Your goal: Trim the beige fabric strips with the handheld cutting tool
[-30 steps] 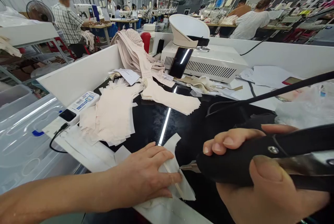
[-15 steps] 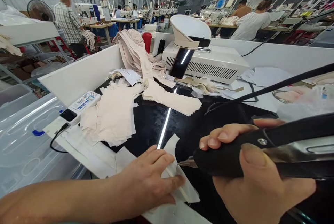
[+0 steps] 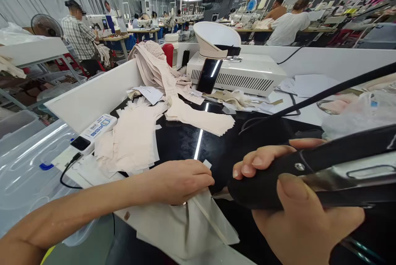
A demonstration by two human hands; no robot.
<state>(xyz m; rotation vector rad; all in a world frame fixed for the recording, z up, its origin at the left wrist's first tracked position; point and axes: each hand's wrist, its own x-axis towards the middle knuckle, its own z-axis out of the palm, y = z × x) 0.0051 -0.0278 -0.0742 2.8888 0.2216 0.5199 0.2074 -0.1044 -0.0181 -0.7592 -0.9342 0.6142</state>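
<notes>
Head view: your left hand (image 3: 181, 181) has its grip pinched on the pale cloth (image 3: 185, 230), a thin, soft-folded piece draped at the near edge of the glossy black worktop (image 3: 179, 139), with a narrow raised strip running down it. Your right hand (image 3: 298, 228) is wrapped around the black handheld tool (image 3: 258, 191), chunky and matte with a rounded nose and a shiny metal inlay (image 3: 359, 172).

Past that you've got a ragged-edged stack of flat cream pieces (image 3: 133, 139), a neater fanned stack (image 3: 201, 117), and a ribbed pinkish bundle (image 3: 151, 65) by the slotted white box (image 3: 247, 76). Crinkly clear plastic bag (image 3: 355, 112) on the right.

Harder stuff: your tool's back end is cut off by the frame, its tip is blurry, and I can't tell if it touches the cloth. Your left fingertips are partly hidden too.
</notes>
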